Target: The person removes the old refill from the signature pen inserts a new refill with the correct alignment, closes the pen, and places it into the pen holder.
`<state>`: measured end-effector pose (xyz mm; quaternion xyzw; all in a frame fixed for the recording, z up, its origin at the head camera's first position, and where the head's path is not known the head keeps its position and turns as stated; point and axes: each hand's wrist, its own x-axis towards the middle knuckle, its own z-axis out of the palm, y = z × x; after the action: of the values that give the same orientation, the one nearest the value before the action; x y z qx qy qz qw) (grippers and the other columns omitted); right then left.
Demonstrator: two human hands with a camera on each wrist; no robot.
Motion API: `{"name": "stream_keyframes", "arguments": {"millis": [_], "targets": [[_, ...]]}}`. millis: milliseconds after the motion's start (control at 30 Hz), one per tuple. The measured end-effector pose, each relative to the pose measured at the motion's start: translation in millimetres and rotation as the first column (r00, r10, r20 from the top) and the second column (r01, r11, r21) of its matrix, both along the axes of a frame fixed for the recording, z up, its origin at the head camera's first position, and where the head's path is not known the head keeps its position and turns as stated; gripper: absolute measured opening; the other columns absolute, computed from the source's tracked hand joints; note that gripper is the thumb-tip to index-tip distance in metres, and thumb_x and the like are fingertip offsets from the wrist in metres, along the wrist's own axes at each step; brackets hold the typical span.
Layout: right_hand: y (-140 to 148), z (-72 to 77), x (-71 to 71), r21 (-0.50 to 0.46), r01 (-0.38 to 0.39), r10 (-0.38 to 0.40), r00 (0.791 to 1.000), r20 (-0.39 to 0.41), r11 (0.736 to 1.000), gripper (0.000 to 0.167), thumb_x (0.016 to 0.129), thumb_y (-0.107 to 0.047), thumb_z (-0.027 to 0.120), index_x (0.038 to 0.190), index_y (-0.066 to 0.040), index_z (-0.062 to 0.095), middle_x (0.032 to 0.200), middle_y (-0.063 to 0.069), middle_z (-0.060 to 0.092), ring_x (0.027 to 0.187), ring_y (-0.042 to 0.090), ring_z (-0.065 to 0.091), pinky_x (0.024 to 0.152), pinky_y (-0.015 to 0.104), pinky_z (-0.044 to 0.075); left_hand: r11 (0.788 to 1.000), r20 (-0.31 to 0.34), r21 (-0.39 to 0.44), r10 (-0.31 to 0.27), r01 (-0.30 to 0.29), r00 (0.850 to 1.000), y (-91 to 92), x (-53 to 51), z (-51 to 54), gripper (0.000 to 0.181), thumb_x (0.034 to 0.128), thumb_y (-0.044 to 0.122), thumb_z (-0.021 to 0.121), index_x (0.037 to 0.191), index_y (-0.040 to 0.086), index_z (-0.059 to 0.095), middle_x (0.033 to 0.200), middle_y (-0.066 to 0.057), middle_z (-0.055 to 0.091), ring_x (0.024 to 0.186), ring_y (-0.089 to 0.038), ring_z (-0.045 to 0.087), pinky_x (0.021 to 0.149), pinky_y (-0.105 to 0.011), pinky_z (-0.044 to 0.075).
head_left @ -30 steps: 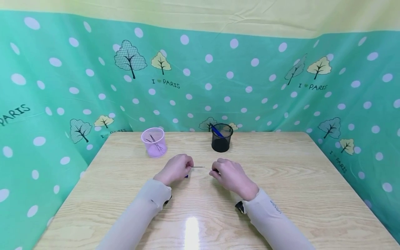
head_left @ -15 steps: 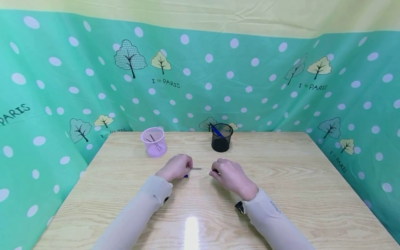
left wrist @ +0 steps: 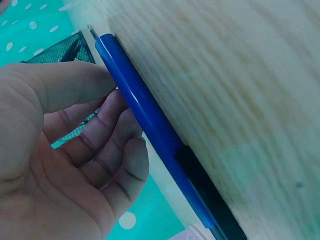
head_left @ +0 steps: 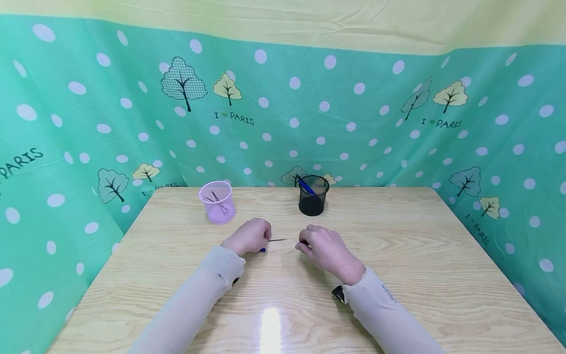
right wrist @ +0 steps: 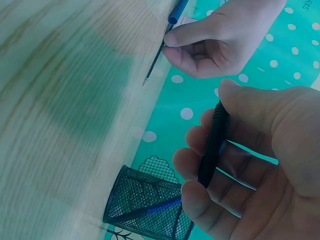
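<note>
My left hand [head_left: 249,236] pinches a thin pen refill [right wrist: 155,62] between thumb and index finger, its metal tip pointing toward my right hand. Behind those fingertips lies a blue pen barrel [left wrist: 145,110] with a black clip, close to the tabletop. The refill tip shows just past the barrel's end in the left wrist view; whether the refill sits inside the barrel, I cannot tell. My right hand [head_left: 325,248], a short gap away, holds a black ridged pen grip section [right wrist: 214,145] between thumb and curled fingers. The head view mostly hides this piece.
A pink mesh cup [head_left: 221,209] holding several thin dark sticks stands at the back left of the wooden table [head_left: 398,246]. Behind my right hand is a black mesh cup [head_left: 311,204] with a blue pen [head_left: 306,185]. A green dotted curtain [head_left: 283,118] borders the table.
My left hand has shifted slightly left and nearer, and the refill tip has drawn back a little from my right hand. The right hand stays almost still.
</note>
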<state>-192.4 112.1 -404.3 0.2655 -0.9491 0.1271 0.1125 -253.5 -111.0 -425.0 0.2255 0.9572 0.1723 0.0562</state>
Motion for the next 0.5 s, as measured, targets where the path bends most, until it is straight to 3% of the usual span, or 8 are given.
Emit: {"name": "stream_keyframes", "arguments": {"millis": [500], "targets": [[-1.2,-0.8,0.4,0.001,-0.002,0.002,1.0,-0.003,1.0,0.011,0.087,-0.027,0.07,0.079,-0.022,0.065,0.071,-0.012,0.049,0.062,0.004,0.047,0.053,0.024,0.041,1.0,-0.013,-0.014,0.011,-0.011,1.0,-0.7,0.4,-1.8,0.025,0.0755,-0.009,0.056,0.075,0.014,0.066,0.078,0.003,0.061,0.073,-0.015,0.053,0.07,-0.032,0.048]]}}
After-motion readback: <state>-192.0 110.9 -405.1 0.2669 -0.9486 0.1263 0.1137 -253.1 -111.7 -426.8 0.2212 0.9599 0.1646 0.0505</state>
